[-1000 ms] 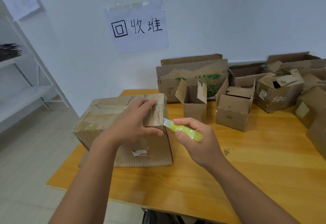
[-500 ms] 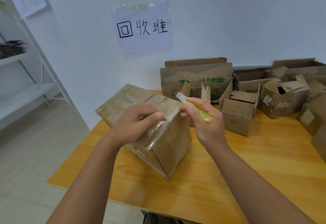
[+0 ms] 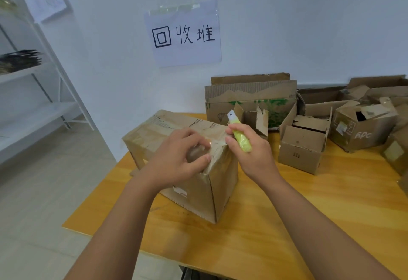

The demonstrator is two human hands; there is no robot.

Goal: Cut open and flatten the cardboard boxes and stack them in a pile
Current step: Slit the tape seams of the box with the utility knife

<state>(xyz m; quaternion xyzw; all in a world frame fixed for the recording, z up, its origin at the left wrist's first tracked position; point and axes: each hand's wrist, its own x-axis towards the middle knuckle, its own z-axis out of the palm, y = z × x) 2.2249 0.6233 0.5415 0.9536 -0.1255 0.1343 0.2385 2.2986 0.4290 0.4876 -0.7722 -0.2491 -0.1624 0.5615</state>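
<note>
A taped brown cardboard box (image 3: pixel 212 191) stands on the wooden table (image 3: pixel 309 213), turned with one corner toward me. My left hand (image 3: pixel 176 158) grips the box's top near edge, fingers curled into the crumpled tape there. My right hand (image 3: pixel 249 151) holds a yellow-green box cutter (image 3: pixel 239 135) just right of that corner, its short blade pointing up and away, clear of the cardboard.
Several opened boxes crowd the back and right of the table: a small open box (image 3: pixel 304 147), a box with green print (image 3: pixel 251 101), a printed box (image 3: pixel 362 129). A paper sign (image 3: pixel 185 35) hangs on the wall. White shelving (image 3: pixel 44 94) stands at left.
The box was tipped up and turned, and now rests on the table with a corner toward me. My right hand lifted the cutter from the box's side to beside its top corner.
</note>
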